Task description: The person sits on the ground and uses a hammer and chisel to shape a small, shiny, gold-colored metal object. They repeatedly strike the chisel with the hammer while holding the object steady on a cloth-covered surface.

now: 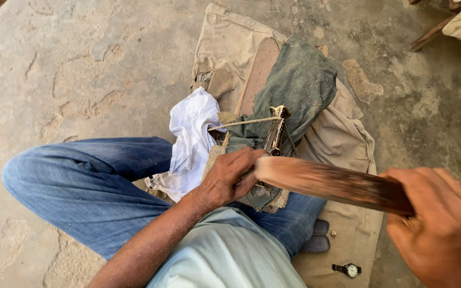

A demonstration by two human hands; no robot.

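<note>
I sit on the ground in blue jeans. My left hand [231,178] presses down on a small shiny metal piece [275,132] that lies on a dark green cloth [300,85] over a wooden board [260,72]. A thin cord [241,123] runs across the piece's top end. My right hand [444,226] grips one end of a long flat wooden stick [326,184], blurred, whose far end hovers just beside my left hand's knuckles and over the metal piece.
A crumpled white rag [192,136] lies by my left knee. A beige cloth [342,138] is spread under everything on the rough stone floor. A wristwatch [348,269] and a dark sandal [316,237] lie on it near me.
</note>
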